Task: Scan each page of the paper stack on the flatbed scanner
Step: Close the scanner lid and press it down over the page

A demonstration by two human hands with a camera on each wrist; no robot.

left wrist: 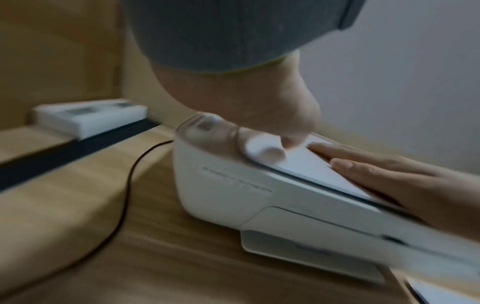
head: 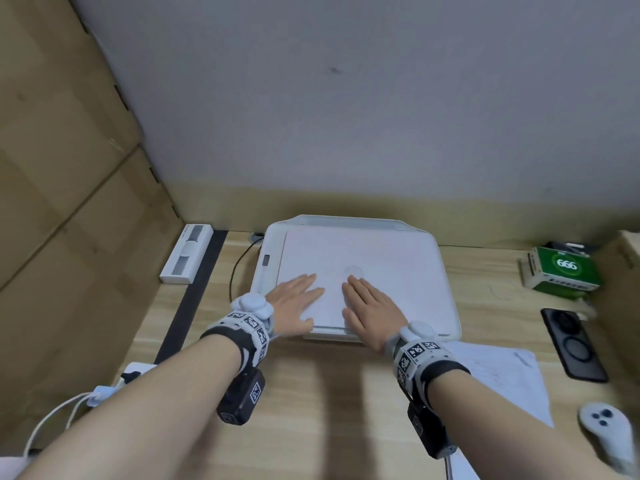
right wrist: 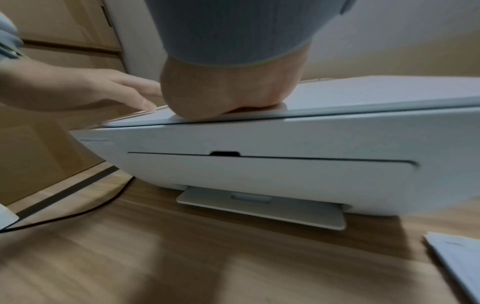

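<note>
A white flatbed scanner-printer [head: 429, 271] sits on the wooden desk with its lid [head: 388, 258] down. My left hand [head: 294, 303] lies flat on the lid's front left part, fingers straight. My right hand [head: 369, 311] lies flat beside it, palm at the lid's front edge. In the left wrist view the left palm [left wrist: 259, 115] presses on the scanner [left wrist: 223, 191] and the right hand's fingers [left wrist: 384, 164] rest on the lid. The right wrist view shows the right palm [right wrist: 228, 92] on the lid [right wrist: 389, 92]. The paper stack [head: 505, 375] lies on the desk, front right of the scanner.
A white box [head: 187, 254] and a black strip [head: 194, 299] lie to the left by cardboard walls. A black cable [head: 235, 271] runs beside the scanner. A green box [head: 564, 271], a black phone [head: 573, 342] and a white controller [head: 609, 431] sit on the right.
</note>
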